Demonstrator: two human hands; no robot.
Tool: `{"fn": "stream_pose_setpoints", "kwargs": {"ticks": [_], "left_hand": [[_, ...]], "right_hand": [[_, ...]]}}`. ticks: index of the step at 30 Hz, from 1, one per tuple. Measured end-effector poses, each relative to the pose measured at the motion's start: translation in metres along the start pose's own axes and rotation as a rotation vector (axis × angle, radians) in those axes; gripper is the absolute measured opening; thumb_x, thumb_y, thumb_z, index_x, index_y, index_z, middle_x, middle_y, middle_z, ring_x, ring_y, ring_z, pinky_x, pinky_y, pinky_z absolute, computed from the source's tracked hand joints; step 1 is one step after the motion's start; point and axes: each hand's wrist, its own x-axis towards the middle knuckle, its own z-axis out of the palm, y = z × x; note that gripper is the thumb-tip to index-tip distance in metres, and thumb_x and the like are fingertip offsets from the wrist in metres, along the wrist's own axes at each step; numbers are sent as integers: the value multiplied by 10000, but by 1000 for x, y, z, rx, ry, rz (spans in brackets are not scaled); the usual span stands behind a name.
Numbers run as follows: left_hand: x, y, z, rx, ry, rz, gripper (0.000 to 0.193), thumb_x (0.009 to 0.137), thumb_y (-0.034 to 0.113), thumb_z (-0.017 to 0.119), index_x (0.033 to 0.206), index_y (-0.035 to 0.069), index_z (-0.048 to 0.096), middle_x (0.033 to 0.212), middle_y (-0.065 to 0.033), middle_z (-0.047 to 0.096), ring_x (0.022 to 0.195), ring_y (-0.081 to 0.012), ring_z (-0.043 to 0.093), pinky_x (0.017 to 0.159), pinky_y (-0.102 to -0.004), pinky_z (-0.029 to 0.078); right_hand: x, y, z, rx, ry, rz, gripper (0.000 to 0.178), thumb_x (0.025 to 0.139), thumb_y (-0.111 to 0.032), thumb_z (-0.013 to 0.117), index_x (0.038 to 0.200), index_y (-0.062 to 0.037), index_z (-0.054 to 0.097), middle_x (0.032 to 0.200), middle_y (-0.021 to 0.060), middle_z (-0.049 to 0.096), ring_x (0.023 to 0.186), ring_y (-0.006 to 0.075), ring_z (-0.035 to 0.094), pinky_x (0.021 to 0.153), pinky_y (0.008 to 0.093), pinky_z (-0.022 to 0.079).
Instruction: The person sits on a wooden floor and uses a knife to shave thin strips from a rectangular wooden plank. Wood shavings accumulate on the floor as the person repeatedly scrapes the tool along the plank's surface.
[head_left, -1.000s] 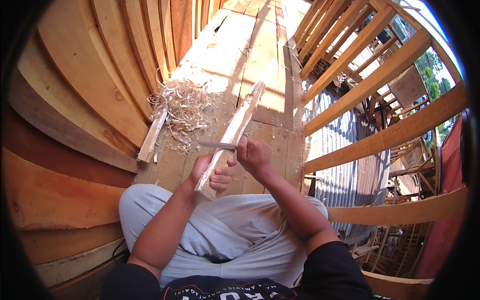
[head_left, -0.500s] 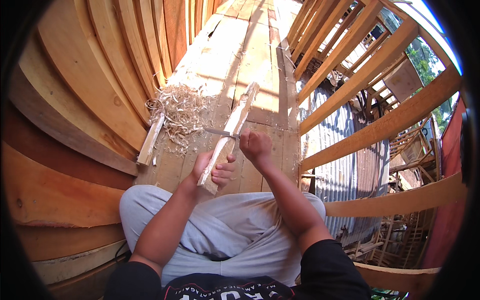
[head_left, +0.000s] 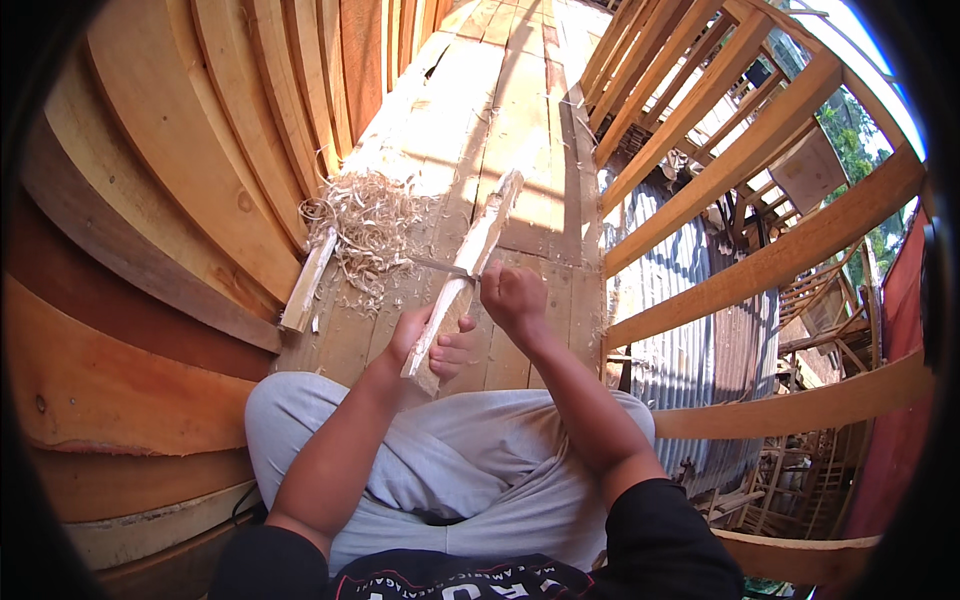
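A long, roughly carved piece of wood (head_left: pixel 463 281) slants away from my lap, its near end just above my legs and its far end up and to the right. My left hand (head_left: pixel 440 345) wraps round its lower part, fingers showing on the right side. My right hand (head_left: pixel 514 296) is closed in a fist on the handle of a knife (head_left: pixel 447 266), mostly hidden in the grip. The thin blade lies across the wood near its middle and points left.
Curled wood shavings (head_left: pixel 372 225) are heaped on the plank floor (head_left: pixel 540 330) at the left, with a short wood block (head_left: pixel 308 280) beside them. Upright boards (head_left: pixel 190 160) wall the left side. A slatted railing (head_left: pixel 740 290) runs along the right, corrugated metal sheets (head_left: pixel 700 340) beyond it.
The view has shifted slightly, moving the whole scene a little right and down. Both hands keep their holds, and the blade stays at about the same spot on the wood.
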Motion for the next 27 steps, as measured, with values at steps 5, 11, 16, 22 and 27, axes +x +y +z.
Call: {"fn": "stream_pose_setpoints", "kwargs": {"ticks": [5, 11, 16, 22, 27], "left_hand": [[-7, 0, -5, 79, -20, -1, 344, 985, 401, 348, 946, 73, 443, 582, 2, 408, 397, -83, 387, 339, -234, 344], [-10, -13, 0, 145, 76, -2, 381, 988, 439, 336, 943, 77, 447, 585, 4, 407, 390, -88, 391, 339, -233, 338], [-8, 6, -7, 3, -19, -49, 380, 987, 452, 326, 924, 105, 468, 586, 8, 402, 425, -113, 397, 388, -269, 354], [-5, -7, 9, 115, 67, -1, 370, 985, 434, 355, 934, 78, 443, 578, 12, 402, 381, -81, 387, 331, -232, 343], [-7, -4, 10, 54, 74, 11, 381, 982, 445, 346, 929, 80, 441, 572, 14, 402, 375, -80, 377, 323, -231, 341]], "right_hand": [[-12, -14, -3, 32, -108, -79, 476, 910, -270, 423, 545, -28, 611, 507, 204, 548, 458, 373, 569, 508, 476, 471], [20, 53, 5, -123, 71, 227, 495, 910, -301, 426, 593, 24, 625, 584, 256, 570, 544, 417, 591, 581, 522, 474], [3, 1, 0, 30, -134, 151, 519, 927, -320, 389, 637, 37, 631, 635, 255, 595, 622, 442, 600, 641, 515, 481], [23, 61, 3, -8, -53, 320, 612, 954, -413, 345, 650, 43, 618, 676, 264, 611, 661, 430, 610, 665, 513, 465], [25, 43, -8, 361, -199, 433, 613, 997, -490, 394, 650, -10, 551, 592, 91, 540, 515, 204, 501, 528, 365, 404]]}}
